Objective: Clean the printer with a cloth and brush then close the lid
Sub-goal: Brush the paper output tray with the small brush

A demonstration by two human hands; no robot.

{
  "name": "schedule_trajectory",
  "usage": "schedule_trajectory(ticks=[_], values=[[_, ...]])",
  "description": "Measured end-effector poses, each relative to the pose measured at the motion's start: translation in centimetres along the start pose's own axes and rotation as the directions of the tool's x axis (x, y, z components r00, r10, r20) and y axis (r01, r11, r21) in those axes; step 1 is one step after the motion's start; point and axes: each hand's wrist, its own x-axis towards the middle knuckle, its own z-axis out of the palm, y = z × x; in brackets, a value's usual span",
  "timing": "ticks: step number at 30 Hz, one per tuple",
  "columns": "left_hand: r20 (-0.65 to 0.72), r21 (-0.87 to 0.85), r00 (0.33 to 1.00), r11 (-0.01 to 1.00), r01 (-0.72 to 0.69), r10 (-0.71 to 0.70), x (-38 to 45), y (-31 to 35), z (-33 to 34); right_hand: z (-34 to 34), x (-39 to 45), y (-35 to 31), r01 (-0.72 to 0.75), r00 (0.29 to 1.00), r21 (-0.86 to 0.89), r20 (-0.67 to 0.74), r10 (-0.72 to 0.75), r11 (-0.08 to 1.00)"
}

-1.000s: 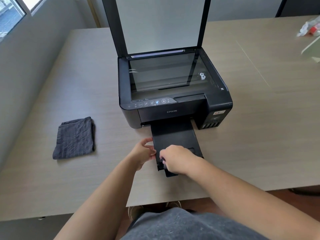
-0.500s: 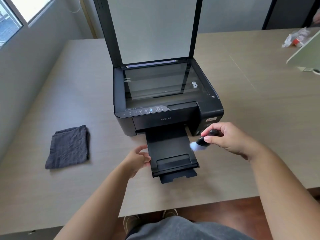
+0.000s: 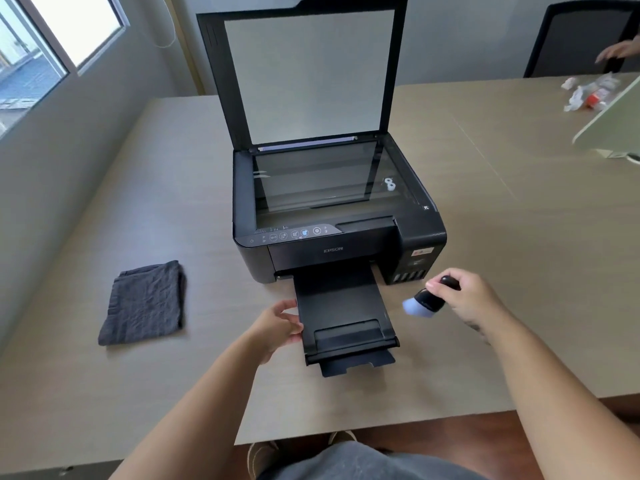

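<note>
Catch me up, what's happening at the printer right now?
A person is partway through cleaning the printer. The right hand holds a small black brush just right of the pulled-out paper tray, bristles pointing toward it. The left hand rests against the tray's left edge. The lid stands open, and the folded grey cloth lies untouched on the table.

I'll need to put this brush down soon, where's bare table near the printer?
Bare table lies right of the printer, behind the right hand, and between cloth and output tray. Far right corner is cluttered with wrappers.
</note>
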Motion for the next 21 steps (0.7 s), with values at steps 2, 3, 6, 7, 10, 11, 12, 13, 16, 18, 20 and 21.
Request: schedule_trajectory(ticks=[2, 3, 6, 7, 10, 11, 12, 13, 16, 18, 20, 21], values=[[-0.013, 0.036, 1.0, 0.999, 0.0, 0.0, -0.5, 0.1, -0.4, 1.1, -0.3, -1.1, 0.049, 0.997, 0.039, 0.055, -0.051, 0.998], [-0.018, 0.034, 1.0, 0.999, -0.002, 0.003, -0.7, 0.0, -0.7, 1.8, -0.6, -1.4, 0.07, 0.993, 0.021, 0.09, -0.072, 0.997], [-0.069, -0.011, 0.997, 1.0, -0.017, 0.016, -1.4, -0.3, -2.7, 5.2, -1.1, -2.5, 0.125, 0.974, -0.017, 0.194, -0.12, 0.992], [-0.092, -0.019, 0.996, 1.0, -0.024, 0.022, -1.6, -0.6, -3.5, 6.5, -1.2, -3.0, 0.135, 0.964, -0.003, 0.231, -0.13, 0.991], [-0.17, -0.046, 0.985, 0.998, -0.031, 0.023, -2.8, -1.2, -6.1, 10.7, -1.6, -4.9, 0.229, 0.919, -0.042, 0.339, -0.202, 0.973], [-0.196, -0.063, 0.98, 0.998, -0.032, 0.019, -3.2, -1.4, -6.9, 12.0, -1.7, -5.9, 0.279, 0.894, -0.059, 0.381, -0.237, 0.959], [-0.22, -0.08, 0.975, 0.996, -0.032, 0.013, -3.7, -1.6, -7.6, 13.2, -1.9, -6.8, 0.336, 0.859, -0.075, 0.432, -0.273, 0.939], [-0.26, -0.109, 0.966, 0.993, -0.043, 0.013, -4.4, -1.9, -8.8, 14.8, -2.0, -8.3, 0.4, 0.811, -0.088, 0.497, -0.308, 0.912], [-0.336, -0.08, 0.941, 0.995, -0.054, 0.025, -5.7, -2.6, -10.9, 18.6, -2.0, -11.5, 0.501, 0.723, -0.094, 0.591, -0.356, 0.86], [-0.392, -0.008, 0.919, 0.999, -0.047, 0.04, -6.3, -3.4, -12.9, 22.0, -1.7, -13.6, 0.509, 0.701, -0.096, 0.624, -0.347, 0.856], [-0.434, 0.105, 0.899, 0.994, -0.013, 0.057, -6.4, -4.1, -14.4, 25.0, -1.0, -14.9, 0.492, 0.712, -0.12, 0.625, -0.32, 0.862], [-0.461, 0.186, 0.884, 0.982, 0.015, 0.074, -6.4, -4.4, -15.1, 26.2, -0.7, -15.5, 0.481, 0.719, -0.136, 0.626, -0.301, 0.866]])
